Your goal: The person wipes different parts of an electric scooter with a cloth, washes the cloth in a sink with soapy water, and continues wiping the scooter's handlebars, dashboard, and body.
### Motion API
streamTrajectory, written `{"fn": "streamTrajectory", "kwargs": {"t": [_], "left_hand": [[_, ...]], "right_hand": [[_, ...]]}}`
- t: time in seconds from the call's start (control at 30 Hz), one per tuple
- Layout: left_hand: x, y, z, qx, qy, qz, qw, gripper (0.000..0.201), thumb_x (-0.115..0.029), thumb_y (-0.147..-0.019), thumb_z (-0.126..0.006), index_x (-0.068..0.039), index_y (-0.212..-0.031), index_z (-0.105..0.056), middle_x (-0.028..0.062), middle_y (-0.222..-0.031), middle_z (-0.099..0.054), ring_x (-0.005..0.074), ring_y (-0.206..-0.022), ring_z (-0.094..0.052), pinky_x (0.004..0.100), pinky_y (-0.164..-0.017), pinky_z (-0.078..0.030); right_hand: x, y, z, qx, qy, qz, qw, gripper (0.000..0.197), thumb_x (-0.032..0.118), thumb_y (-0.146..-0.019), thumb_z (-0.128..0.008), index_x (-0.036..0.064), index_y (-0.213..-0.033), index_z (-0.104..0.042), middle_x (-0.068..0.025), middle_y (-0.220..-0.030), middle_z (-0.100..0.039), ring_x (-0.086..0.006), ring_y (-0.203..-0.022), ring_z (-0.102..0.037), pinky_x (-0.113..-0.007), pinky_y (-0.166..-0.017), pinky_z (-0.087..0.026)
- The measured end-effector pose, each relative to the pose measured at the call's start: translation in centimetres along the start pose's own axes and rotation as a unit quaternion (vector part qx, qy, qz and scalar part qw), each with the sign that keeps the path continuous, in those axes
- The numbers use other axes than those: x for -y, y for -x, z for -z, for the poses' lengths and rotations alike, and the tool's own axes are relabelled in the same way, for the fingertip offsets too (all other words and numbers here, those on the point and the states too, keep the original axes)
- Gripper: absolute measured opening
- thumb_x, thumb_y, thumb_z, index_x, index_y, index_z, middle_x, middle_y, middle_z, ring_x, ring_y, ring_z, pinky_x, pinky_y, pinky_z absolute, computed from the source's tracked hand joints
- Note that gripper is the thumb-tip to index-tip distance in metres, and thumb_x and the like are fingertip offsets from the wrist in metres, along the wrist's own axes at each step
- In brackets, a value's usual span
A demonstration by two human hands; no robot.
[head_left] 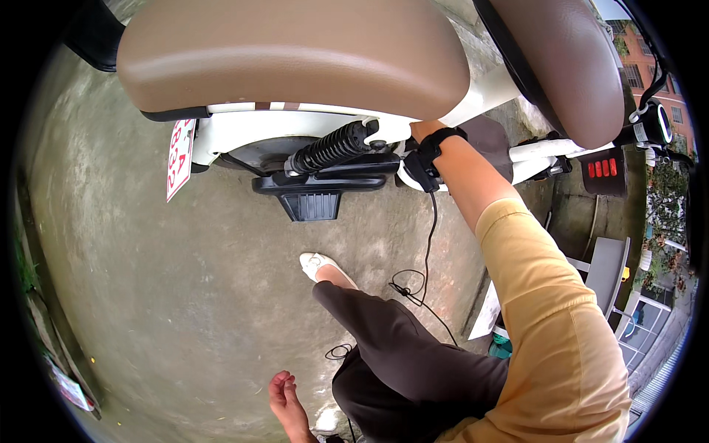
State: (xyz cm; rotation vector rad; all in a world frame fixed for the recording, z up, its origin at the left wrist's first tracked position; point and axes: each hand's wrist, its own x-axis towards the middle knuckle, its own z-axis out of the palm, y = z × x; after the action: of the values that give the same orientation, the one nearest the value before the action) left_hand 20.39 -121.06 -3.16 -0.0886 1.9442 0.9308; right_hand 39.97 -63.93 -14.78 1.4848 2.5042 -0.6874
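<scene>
A white electric scooter with a brown padded seat stands across the upper part of the head view. My right arm, in a yellow sleeve, reaches up to it. My right hand goes in beneath the front end of the seat, so its fingers and anything in them are hidden. Round that wrist sits a black strap with a small device, from which a black cable hangs. Low in the view, my left hand is held away from the scooter, fingers loosely curved with nothing in them.
On the scooter's near side are a black spring shock absorber and a black footrest. A plate hangs at its rear. The cable trails past my leg over the concrete floor. A grey metal table stands at right.
</scene>
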Motion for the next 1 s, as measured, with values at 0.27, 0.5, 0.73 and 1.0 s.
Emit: {"fn": "streamTrajectory", "kwargs": {"t": [0.27,0.5,0.73,1.0], "left_hand": [[-0.3,0.4,0.1,-0.006,0.006,0.019,1.000,0.021,-0.009,-0.092,-0.050,0.001,-0.109,-0.055,0.0066,-0.100,-0.059,0.0160,-0.094,-0.056,0.0287,-0.083,-0.044],[0.2,1.1,-0.8,0.001,0.018,0.025,1.000,0.019,-0.007,-0.091,-0.050,0.001,-0.108,-0.055,0.0072,-0.100,-0.059,0.0164,-0.092,-0.057,0.0287,-0.083,-0.045],[-0.3,1.1,-1.2,0.009,0.024,0.031,0.999,0.021,-0.006,-0.091,-0.050,0.002,-0.110,-0.054,0.0091,-0.101,-0.059,0.0171,-0.094,-0.056,0.0292,-0.086,-0.045],[-1.4,-0.3,-1.5,0.013,0.026,0.025,0.999,0.021,-0.004,-0.092,-0.048,0.003,-0.111,-0.053,0.0097,-0.102,-0.059,0.0177,-0.096,-0.056,0.0290,-0.089,-0.044]], "right_hand": [[1.3,0.3,-0.1,0.018,-0.010,0.007,1.000,0.030,0.025,-0.087,-0.053,0.0021,-0.105,-0.062,-0.0179,-0.103,-0.063,-0.0304,-0.100,-0.058,-0.037,-0.085,-0.046],[1.8,0.2,2.0,0.037,-0.031,0.021,0.999,0.029,0.024,-0.087,-0.053,0.0029,-0.104,-0.062,-0.0171,-0.101,-0.064,-0.0299,-0.097,-0.059,-0.037,-0.083,-0.046],[2.6,0.6,1.2,0.061,-0.063,0.044,0.995,0.027,0.024,-0.087,-0.053,0.0036,-0.103,-0.063,-0.0163,-0.099,-0.064,-0.0295,-0.095,-0.060,-0.037,-0.081,-0.047],[2.5,1.5,0.2,0.072,-0.078,0.031,0.994,0.026,0.023,-0.086,-0.054,0.0045,-0.101,-0.063,-0.0153,-0.097,-0.065,-0.0290,-0.092,-0.061,-0.037,-0.079,-0.048]]}}
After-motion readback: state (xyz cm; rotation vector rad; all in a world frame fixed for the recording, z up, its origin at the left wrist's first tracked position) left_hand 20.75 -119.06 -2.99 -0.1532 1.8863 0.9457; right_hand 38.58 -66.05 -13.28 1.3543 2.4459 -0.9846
